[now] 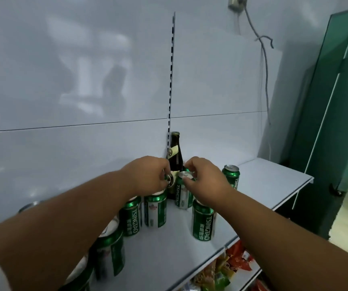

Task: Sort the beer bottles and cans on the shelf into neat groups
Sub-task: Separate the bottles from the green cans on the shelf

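Note:
A dark brown beer bottle stands upright against the white back panel on the shelf. Several green Tsingtao cans stand in front of it. My right hand grips the top rim of one green can just right of the bottle. My left hand pinches the top of another can, mostly hidden behind its fingers, just left of the bottle. More cans stand near: one under my left hand, one under my right wrist, one at the far right.
More green cans run along the shelf under my left forearm. A lower shelf with colourful snack bags shows below the front edge. A green glass door stands at the right. A cable hangs down the wall.

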`<state>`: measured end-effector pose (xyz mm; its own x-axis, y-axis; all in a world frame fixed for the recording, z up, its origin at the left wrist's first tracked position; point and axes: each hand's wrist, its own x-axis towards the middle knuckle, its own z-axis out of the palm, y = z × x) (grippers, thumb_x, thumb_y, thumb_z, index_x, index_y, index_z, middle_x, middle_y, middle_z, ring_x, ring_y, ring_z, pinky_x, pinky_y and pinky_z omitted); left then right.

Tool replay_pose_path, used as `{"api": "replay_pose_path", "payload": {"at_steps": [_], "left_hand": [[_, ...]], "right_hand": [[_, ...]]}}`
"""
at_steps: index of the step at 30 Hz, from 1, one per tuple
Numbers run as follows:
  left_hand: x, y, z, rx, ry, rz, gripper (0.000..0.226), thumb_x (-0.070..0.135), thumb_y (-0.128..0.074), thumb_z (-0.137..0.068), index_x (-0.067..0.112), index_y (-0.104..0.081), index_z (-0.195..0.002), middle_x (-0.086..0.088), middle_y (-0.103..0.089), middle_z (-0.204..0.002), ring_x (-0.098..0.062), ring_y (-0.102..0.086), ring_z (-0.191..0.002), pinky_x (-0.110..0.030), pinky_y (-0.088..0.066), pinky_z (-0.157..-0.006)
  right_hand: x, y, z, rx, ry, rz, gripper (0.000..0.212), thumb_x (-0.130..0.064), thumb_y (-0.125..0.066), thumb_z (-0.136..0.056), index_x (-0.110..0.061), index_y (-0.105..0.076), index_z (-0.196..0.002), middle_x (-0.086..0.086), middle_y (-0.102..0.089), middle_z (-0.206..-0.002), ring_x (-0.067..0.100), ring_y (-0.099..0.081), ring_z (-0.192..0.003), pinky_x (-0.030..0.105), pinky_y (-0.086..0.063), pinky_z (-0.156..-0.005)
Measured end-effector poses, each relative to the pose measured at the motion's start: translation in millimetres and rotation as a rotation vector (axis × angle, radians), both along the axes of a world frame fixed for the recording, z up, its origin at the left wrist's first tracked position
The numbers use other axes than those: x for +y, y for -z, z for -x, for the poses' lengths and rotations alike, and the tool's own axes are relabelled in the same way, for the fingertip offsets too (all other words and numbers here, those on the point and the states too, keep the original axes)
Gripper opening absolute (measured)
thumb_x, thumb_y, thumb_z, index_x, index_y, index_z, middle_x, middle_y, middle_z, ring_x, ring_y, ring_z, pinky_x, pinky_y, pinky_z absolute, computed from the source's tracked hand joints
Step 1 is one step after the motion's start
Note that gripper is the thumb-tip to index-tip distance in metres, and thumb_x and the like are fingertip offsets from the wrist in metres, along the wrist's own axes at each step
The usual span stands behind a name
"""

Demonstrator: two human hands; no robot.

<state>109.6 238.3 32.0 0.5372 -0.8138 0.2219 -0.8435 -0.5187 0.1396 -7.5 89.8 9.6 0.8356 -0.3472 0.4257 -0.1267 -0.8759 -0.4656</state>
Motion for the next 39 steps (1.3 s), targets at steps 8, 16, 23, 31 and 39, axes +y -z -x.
{"api": "replay_pose_path", "payload": {"at_steps": [8, 16, 23, 31, 39], "left_hand": [[-58.9, 1.3, -43.7, 0.045, -0.122, -0.073, 0.036, 0.03, -0.061, -0.09, 0.021, -0.054, -0.124, 0.001, -0.063, -0.117, -0.018, -0.058, -0.104, -0.035, -0.049, -0.092], [-99.0, 17.9, -62.3, 0.105, -0.402, 0.029, 0.038, 0.024, -0.061, -0.089, 0.013, -0.054, -0.125, -0.009, -0.062, -0.119, -0.025, -0.059, -0.105, -0.033, -0.048, -0.087], [-123.1, 31.6, -61.1, 0.186, -0.598, 0.279, 0.05, 0.03, -0.078, -0.078, 0.019, -0.052, -0.12, 0.003, -0.065, -0.105, -0.016, -0.062, -0.093, -0.028, -0.048, -0.08], [-158.1, 36.9, -35.5, 0.128, -0.617, 0.632, 0.067, 0.033, -0.084, -0.074, 0.028, -0.044, -0.127, 0.017, -0.058, -0.104, -0.003, -0.06, -0.09, -0.012, -0.041, -0.067], [-161.5, 23.2, 13.0, -0.048, -0.589, 0.791, 0.066, 0.035, -0.087, -0.067, 0.029, -0.047, -0.12, 0.013, -0.064, -0.097, -0.001, -0.062, -0.086, -0.026, -0.055, -0.071]], "right_hand": [[-67.1, -9.8, -66.2, 0.033, -0.03, -0.111, 0.036, -0.032, -0.064, -0.092, -0.017, -0.056, -0.124, 0.001, -0.058, -0.122, 0.019, -0.057, -0.106, 0.036, -0.05, -0.089], [-109.9, -9.2, -159.2, 0.12, -0.244, -0.276, 0.046, -0.049, -0.067, -0.086, -0.017, -0.056, -0.117, 0.005, -0.064, -0.111, 0.021, -0.06, -0.098, 0.03, -0.045, -0.078], [-135.0, -20.1, -175.0, 0.044, -0.502, -0.159, 0.02, -0.044, -0.064, -0.089, -0.025, -0.06, -0.093, -0.002, -0.064, -0.09, 0.018, -0.061, -0.086, 0.028, -0.044, -0.071], [-167.8, -64.3, -151.9, -0.185, -0.569, -0.301, 0.023, -0.046, -0.06, -0.092, -0.023, -0.062, -0.095, -0.007, -0.061, -0.085, 0.016, -0.06, -0.084, 0.028, -0.042, -0.07], [-168.3, -87.8, -102.6, -0.307, -0.651, -0.707, 0.017, -0.037, -0.062, -0.091, -0.021, -0.06, -0.09, -0.001, -0.066, -0.09, 0.013, -0.064, -0.084, 0.03, -0.051, -0.074]]}}
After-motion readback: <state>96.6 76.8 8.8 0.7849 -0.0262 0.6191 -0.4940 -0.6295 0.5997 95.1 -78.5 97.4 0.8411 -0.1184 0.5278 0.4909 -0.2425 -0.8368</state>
